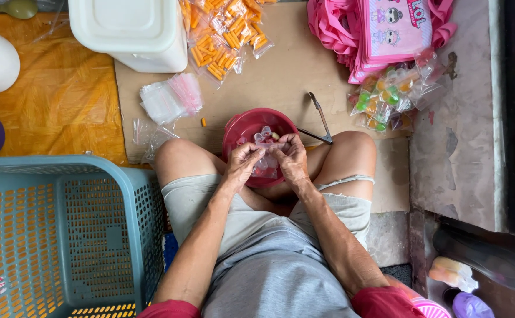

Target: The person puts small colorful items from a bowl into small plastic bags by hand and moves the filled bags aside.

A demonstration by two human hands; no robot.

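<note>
Two bare hands meet over a red bowl (242,126) that rests between the person's knees. The left hand (242,166) and the right hand (291,158) each have their grip closed on the same small clear plastic bag (267,165), fingers pinching its upper edge from either side so that the bag hangs between them, just above the near rim of the bowl. A few small pale pieces lie inside the bowl beyond the bag; what they are is too small to tell.

Just beyond the right knee lie metal tongs (321,121) on a sheet of brown cardboard (292,65) spread on the floor. Further to that side sits a heap of filled clear bags with green and orange pieces (387,97), and behind it a stack of pink cloth bags (381,29). Past the left knee lie bundles of empty clear bags (169,100), one with a pink edge, and one loose orange piece (204,122) near them. Beyond those stand a white plastic container (131,32) and, beside it, packets of orange sticks (228,32). A blue-green slotted plastic basket (63,235) stands close against the left thigh, on an orange mat (57,100).
</note>
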